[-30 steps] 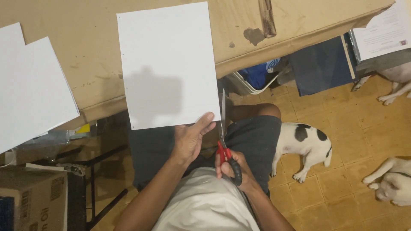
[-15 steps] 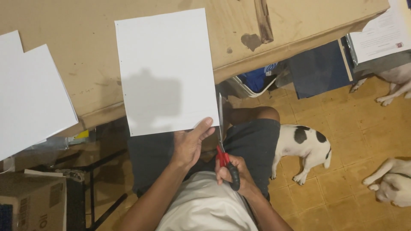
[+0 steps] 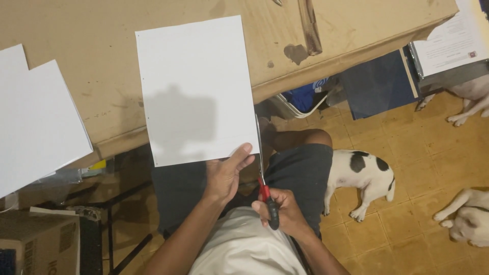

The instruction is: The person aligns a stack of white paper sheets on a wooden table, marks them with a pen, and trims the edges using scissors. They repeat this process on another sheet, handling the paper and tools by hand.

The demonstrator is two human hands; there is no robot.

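A: What's nearest?

B: The right hand (image 3: 285, 214), closed round the handles of red-and-black scissors (image 3: 265, 178); the blades point up along the right edge of a white sheet (image 3: 196, 89).

A: And the other hand?

B: The left hand (image 3: 226, 173) pinches the sheet's lower right corner, thumb on top. The hands sit close but apart.

A: Farther out?

B: The sheet overhangs the brown table (image 3: 356, 25); more white sheets (image 3: 35, 122) lie left. A spotted dog (image 3: 359, 175) rests on the floor

The white rectangular paper sheet (image 3: 196, 86) looks matt and smooth; the brown wooden table (image 3: 356, 25) is scuffed; the red-handled metal scissors (image 3: 265, 178) shine a bit.
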